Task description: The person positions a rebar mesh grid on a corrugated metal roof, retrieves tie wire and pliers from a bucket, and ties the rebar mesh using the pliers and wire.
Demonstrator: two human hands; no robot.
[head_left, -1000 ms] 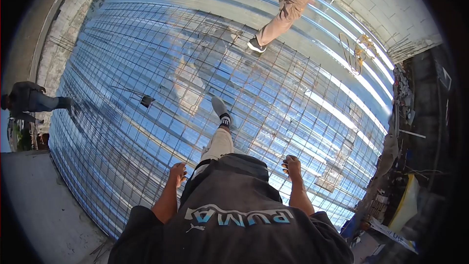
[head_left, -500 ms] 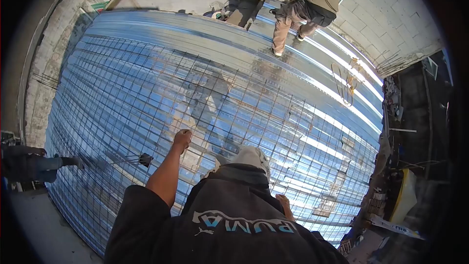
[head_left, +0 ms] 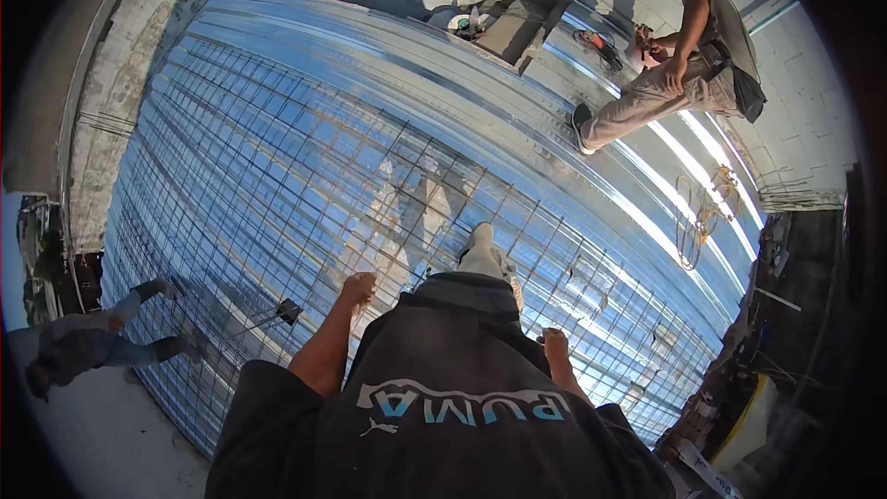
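Note:
My left hand hangs over the rebar mesh, left of my dark shirt, its fingers curled together with nothing visible in them. On the other side of my body, my right hand is also loosely closed and no object shows in it. Neither hand touches the mesh. The thin bars lie in a grid over shiny corrugated metal sheets. My bent knee shows just ahead of the shirt.
A person stands at the upper right beside a red power tool. Another person bends at the left edge. A coiled yellow cord lies at the right. A small dark object rests on the mesh. Block walls border the sheets.
The person at the upper right has shifted right in view and now bends a leg. My right hand shows more fully, and my left hand is lower. The left-edge person bends further over.

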